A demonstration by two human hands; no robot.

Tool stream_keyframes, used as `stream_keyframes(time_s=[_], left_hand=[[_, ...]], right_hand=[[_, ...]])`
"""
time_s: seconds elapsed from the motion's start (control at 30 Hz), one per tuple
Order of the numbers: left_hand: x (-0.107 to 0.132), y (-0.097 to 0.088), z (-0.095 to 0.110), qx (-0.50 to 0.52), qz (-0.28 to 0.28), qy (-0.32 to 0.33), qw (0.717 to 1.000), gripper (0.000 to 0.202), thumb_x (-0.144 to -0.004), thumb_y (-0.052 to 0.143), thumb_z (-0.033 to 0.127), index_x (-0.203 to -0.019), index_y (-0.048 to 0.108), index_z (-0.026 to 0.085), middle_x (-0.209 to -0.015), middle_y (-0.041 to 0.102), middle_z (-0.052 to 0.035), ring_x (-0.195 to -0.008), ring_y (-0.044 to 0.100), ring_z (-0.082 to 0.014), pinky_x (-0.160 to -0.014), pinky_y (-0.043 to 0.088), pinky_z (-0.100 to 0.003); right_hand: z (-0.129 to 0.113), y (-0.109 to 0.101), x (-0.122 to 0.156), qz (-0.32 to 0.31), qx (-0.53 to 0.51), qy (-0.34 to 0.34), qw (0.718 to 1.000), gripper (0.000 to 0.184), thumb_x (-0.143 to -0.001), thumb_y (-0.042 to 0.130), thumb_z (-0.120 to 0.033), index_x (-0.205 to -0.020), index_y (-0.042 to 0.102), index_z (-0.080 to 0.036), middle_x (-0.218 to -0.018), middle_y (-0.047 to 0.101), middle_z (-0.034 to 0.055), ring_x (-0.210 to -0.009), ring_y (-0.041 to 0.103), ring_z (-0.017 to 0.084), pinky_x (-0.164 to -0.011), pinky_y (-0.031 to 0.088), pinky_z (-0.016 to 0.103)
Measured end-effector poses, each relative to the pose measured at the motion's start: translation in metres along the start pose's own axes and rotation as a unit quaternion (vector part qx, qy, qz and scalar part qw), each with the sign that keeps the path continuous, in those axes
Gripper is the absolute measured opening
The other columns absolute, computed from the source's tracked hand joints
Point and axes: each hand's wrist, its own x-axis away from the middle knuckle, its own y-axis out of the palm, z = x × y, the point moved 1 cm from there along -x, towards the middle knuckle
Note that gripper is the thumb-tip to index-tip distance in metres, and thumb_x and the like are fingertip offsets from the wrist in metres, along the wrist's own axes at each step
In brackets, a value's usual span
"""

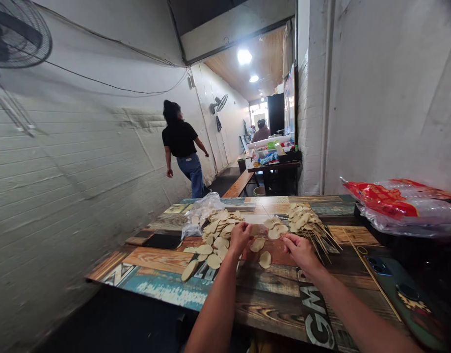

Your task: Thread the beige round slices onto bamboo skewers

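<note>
My right hand (297,249) pinches the near end of a skewer that carries a few pale oval slices (277,230). To its left, my left hand (242,237) is closed at the fingertips on a thin pale slice (253,229). Two loose slices (265,260) lie on the table between my forearms. Left of my left hand spreads a heap of similar slices (222,226), some single ones scattered toward the table's front. Beyond my right hand lies a stack of filled skewers (305,218), their bare stick ends pointing toward me and to the right.
A clear plastic bag (204,211) and a black phone (163,241) lie left on the patterned table (155,284). At right are a green phone (402,289), a long bare stick (380,281) and red-and-clear plastic packs (394,198). A person (183,147) walks beyond the table; another sits farther back.
</note>
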Motion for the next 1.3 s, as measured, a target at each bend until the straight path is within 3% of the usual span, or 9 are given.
stream_keyframes(time_s=[0.17, 0.27, 0.37, 0.47, 0.63, 1.0, 1.13, 1.3], left_hand=[[-0.011, -0.008, -0.002, 0.298, 0.018, -0.077, 0.951, 0.023, -0.075, 0.073, 0.033, -0.078, 0.056, 0.018, -0.085, 0.066, -0.0052, -0.075, 0.064, -0.0173, -0.074, 0.055, -0.035], [-0.013, -0.014, -0.001, 0.376, 0.015, -0.108, 0.920, 0.021, -0.078, 0.072, 0.028, -0.085, 0.056, 0.018, -0.088, 0.068, -0.0070, -0.077, 0.066, -0.0166, -0.078, 0.055, -0.034], [-0.014, -0.017, -0.002, 0.404, 0.019, -0.120, 0.907, 0.020, -0.077, 0.074, 0.020, -0.085, 0.056, 0.017, -0.084, 0.067, -0.0049, -0.075, 0.066, -0.0139, -0.078, 0.054, -0.030], [-0.016, -0.017, -0.006, 0.405, 0.007, -0.112, 0.908, 0.024, -0.073, 0.077, 0.015, -0.086, 0.057, 0.016, -0.086, 0.067, -0.0042, -0.073, 0.065, -0.0118, -0.078, 0.054, -0.028], [-0.018, -0.016, -0.011, 0.384, -0.003, -0.097, 0.918, 0.027, -0.070, 0.079, 0.021, -0.089, 0.059, 0.017, -0.088, 0.070, -0.0046, -0.074, 0.066, -0.0127, -0.076, 0.053, -0.029], [-0.013, -0.011, -0.002, 0.320, 0.045, -0.075, 0.943, 0.034, -0.062, 0.081, 0.026, -0.090, 0.063, 0.017, -0.089, 0.072, -0.0042, -0.074, 0.064, -0.0125, -0.065, 0.048, -0.022], [-0.008, -0.009, 0.003, 0.280, 0.046, -0.046, 0.958, 0.044, -0.057, 0.085, 0.034, -0.091, 0.064, 0.017, -0.089, 0.072, -0.0051, -0.073, 0.064, -0.0140, -0.064, 0.049, -0.024], [-0.006, -0.005, 0.006, 0.226, 0.049, 0.003, 0.973, 0.039, -0.057, 0.083, 0.037, -0.085, 0.067, 0.015, -0.081, 0.072, -0.0041, -0.069, 0.063, -0.0129, -0.064, 0.048, -0.023]], right_hand=[[0.000, 0.007, 0.007, -0.109, 0.016, 0.007, 0.994, 0.029, -0.070, 0.056, -0.046, -0.059, 0.060, -0.019, -0.047, 0.051, -0.0039, -0.043, 0.037, 0.009, -0.044, 0.026, 0.023], [0.001, 0.012, 0.010, -0.152, 0.019, -0.003, 0.988, 0.031, -0.072, 0.056, -0.044, -0.053, 0.054, -0.020, -0.047, 0.049, -0.0038, -0.043, 0.037, 0.008, -0.044, 0.026, 0.023], [0.002, 0.014, 0.012, -0.158, 0.027, 0.005, 0.987, 0.031, -0.073, 0.056, -0.045, -0.054, 0.054, -0.020, -0.046, 0.046, -0.0048, -0.041, 0.033, 0.008, -0.042, 0.023, 0.023], [0.001, 0.013, 0.013, -0.158, 0.038, 0.015, 0.987, 0.030, -0.075, 0.055, -0.044, -0.057, 0.055, -0.020, -0.047, 0.046, -0.0049, -0.040, 0.030, 0.007, -0.040, 0.020, 0.023], [0.000, 0.012, 0.013, -0.157, 0.056, 0.024, 0.986, 0.027, -0.077, 0.054, -0.040, -0.061, 0.058, -0.019, -0.048, 0.048, -0.0052, -0.038, 0.029, 0.006, -0.040, 0.021, 0.023], [0.009, 0.013, 0.012, -0.136, 0.051, 0.009, 0.989, 0.029, -0.074, 0.054, -0.042, -0.054, 0.057, -0.020, -0.048, 0.051, -0.0029, -0.041, 0.036, 0.009, -0.044, 0.024, 0.024], [0.004, 0.013, 0.013, -0.131, 0.051, 0.009, 0.990, 0.027, -0.073, 0.055, -0.042, -0.056, 0.057, -0.020, -0.047, 0.051, -0.0028, -0.043, 0.037, 0.010, -0.045, 0.024, 0.024], [0.004, 0.013, 0.013, -0.113, 0.063, -0.001, 0.992, 0.029, -0.074, 0.055, -0.043, -0.055, 0.058, -0.020, -0.047, 0.051, -0.0023, -0.046, 0.041, 0.011, -0.048, 0.027, 0.024]])
